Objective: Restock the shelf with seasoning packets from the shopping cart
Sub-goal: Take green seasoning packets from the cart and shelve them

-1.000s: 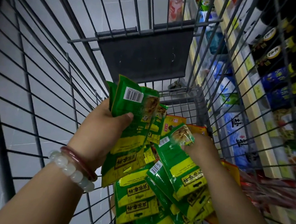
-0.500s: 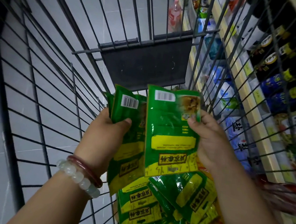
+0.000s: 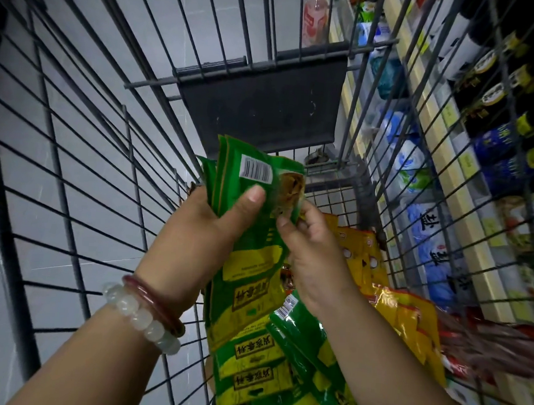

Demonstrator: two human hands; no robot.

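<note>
My left hand (image 3: 200, 229) grips a stack of green and yellow seasoning packets (image 3: 248, 264) upright inside the wire shopping cart (image 3: 73, 157), its thumb pressed on the front packet below the barcode. My right hand (image 3: 312, 253) pinches the right edge of that same stack. More green packets (image 3: 279, 370) lie piled in the cart bottom under both hands, with yellow packets (image 3: 359, 259) to their right.
Through the cart's right wall stands the shelf (image 3: 455, 196) with blue and white bags (image 3: 436, 245), dark bottles (image 3: 500, 101) and yellow price strips. A dark flap (image 3: 259, 107) hangs on the cart's far end. Red packets (image 3: 486, 344) lie at the right. Grey floor tiles show at left.
My right hand lifted a green packet from the pile, brought it left and laid it against the stack in my left hand. The stack is now thicker and both hands touch it.
</note>
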